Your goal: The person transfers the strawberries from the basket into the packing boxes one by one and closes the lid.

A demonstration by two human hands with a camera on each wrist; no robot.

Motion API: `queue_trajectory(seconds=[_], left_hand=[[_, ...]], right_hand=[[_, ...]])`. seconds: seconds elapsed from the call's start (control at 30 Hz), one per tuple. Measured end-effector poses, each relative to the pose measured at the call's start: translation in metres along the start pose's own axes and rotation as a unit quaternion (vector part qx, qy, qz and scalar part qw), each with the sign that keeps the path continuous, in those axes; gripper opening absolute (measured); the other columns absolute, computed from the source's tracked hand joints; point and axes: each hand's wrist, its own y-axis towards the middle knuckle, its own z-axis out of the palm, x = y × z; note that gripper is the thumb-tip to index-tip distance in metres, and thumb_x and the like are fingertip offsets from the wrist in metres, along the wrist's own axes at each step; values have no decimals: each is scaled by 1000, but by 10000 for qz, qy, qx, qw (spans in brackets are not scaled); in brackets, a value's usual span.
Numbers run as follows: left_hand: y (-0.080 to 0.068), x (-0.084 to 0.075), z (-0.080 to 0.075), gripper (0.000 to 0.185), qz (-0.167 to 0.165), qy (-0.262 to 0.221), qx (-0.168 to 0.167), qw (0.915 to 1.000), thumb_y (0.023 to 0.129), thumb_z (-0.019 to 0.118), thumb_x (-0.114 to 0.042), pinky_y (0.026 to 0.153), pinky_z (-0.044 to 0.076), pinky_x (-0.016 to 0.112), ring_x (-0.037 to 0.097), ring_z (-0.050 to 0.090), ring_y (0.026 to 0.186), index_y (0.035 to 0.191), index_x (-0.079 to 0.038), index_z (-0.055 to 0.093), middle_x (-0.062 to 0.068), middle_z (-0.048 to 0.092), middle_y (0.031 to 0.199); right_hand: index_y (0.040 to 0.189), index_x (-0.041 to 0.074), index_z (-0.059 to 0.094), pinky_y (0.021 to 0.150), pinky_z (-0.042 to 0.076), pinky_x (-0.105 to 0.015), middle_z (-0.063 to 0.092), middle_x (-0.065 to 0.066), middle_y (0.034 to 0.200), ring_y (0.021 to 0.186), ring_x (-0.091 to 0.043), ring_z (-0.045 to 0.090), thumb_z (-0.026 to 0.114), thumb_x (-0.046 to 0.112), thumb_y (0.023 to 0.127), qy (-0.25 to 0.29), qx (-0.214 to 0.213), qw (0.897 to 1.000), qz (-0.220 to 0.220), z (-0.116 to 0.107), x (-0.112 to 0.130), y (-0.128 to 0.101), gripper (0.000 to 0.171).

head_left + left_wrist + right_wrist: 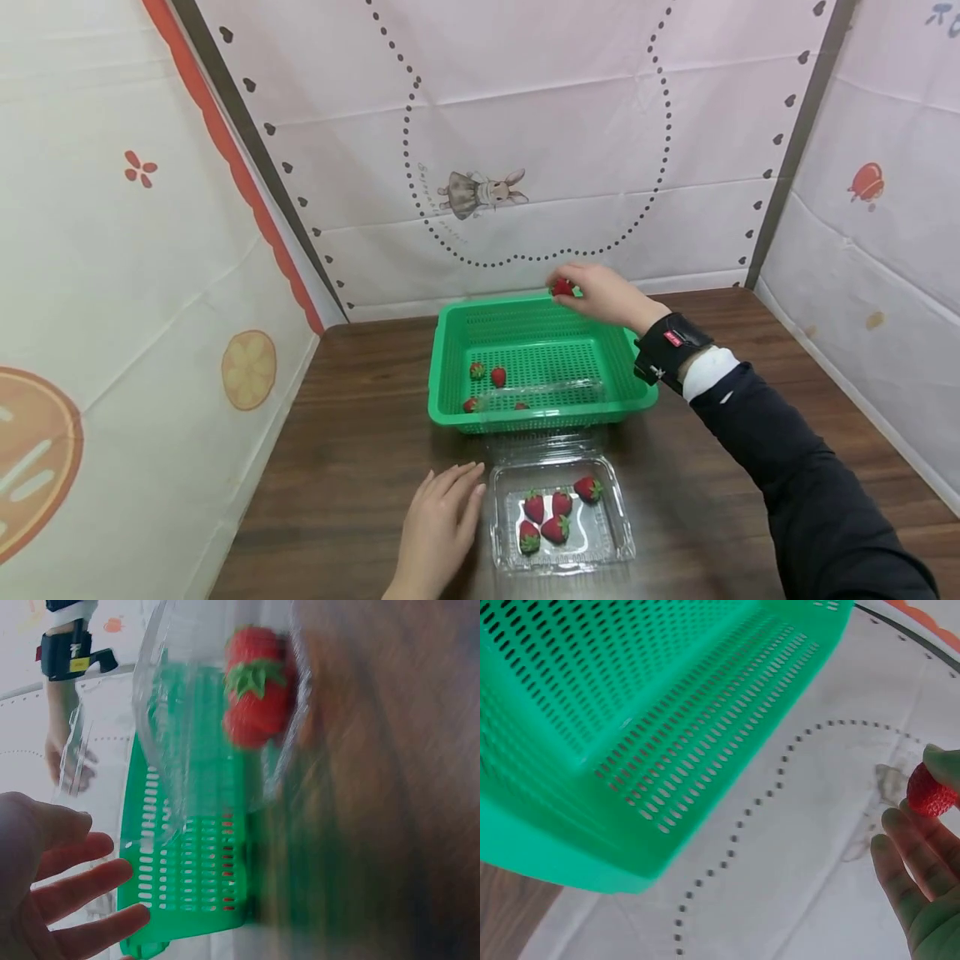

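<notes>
The right hand (603,293) is raised over the far rim of the green basket (450,367), near the basket's far right corner, and its fingertips pinch a strawberry (562,288); the right wrist view shows the same red berry (930,793) caught between the thumb and the curled fingers (907,859). A black wrist strap (670,347) sits at the end of a dark sleeve. The basket stands on the brown wooden table (352,467), toward its far edge and close to the backdrop. On the basket's perforated floor lie several loose strawberries (498,377), gathered in its near left part. Just in front of the basket, touching or nearly touching its near wall, an open clear plastic container (611,533) lies by the table's near edge with five strawberries (556,514) in its tray. The left hand (441,523) lies flat on the table just left of this container, fingers straight and slightly apart, holding nothing; whether it touches the container's side cannot be told. The left wrist view is blurred, showing spread fingers (82,889) beside the basket's green wall.
</notes>
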Motion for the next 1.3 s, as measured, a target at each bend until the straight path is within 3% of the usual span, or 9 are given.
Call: queue_trajectory(seconds=[0.17, 0.33, 0.6, 0.8, 1.0, 1.3], left_hand=[[-13, -5, 3, 25, -54, -9, 171, 9998, 92, 74, -18, 93, 54, 54, 28, 67, 108, 116, -9, 75, 3, 72, 115], [-26, -7, 6, 28, -35, -39, 139, 9999, 90, 75, -17, 86, 56, 49, 27, 67, 108, 117, -9, 74, 2, 71, 116], [-45, -5, 13, 37, 58, -50, 182, 9998, 86, 79, -17, 83, 58, 47, 28, 67, 109, 122, -11, 73, 0, 71, 116], [-49, -5, 18, 34, -74, -89, 280, 9995, 89, 77, -18, 85, 58, 45, 25, 67, 109, 122, -12, 73, -2, 71, 116], [-50, -5, 21, 32, 51, -53, 210, 9998, 87, 78, -15, 85, 58, 43, 23, 67, 107, 119, -11, 75, -1, 71, 115], [-47, -9, 19, 29, 59, -106, 271, 9996, 91, 74, -16, 87, 57, 43, 23, 67, 107, 119, -10, 74, -1, 71, 113]], right_hand=[[119, 11, 65, 81, 54, -39, 66, -6, 109, 96, -21, 63, 71, 12, 96, 54, -217, 9987, -459, -10, 12, -2, 24], [118, 11, 67, 80, 55, -35, 65, -3, 108, 97, -17, 64, 74, 11, 93, 32, -308, 9965, -773, -10, 26, -8, 25], [121, 12, 66, 77, 55, -33, 65, -1, 107, 93, -14, 64, 75, 13, 93, -24, -280, 9951, -944, -11, 48, -21, 30], [124, 11, 64, 73, 54, -30, 66, 0, 105, 89, -11, 63, 75, 13, 93, -6, -450, 9925, -1138, -15, 60, -30, 33], [122, 10, 66, 72, 54, -25, 65, 1, 105, 88, -8, 62, 78, 12, 90, 78, -523, 9844, -1680, -9, 73, -45, 35], [117, 11, 67, 76, 54, -23, 65, 3, 102, 89, -8, 61, 81, 13, 87, 185, -298, 9739, -2245, 9, 91, -68, 33]])
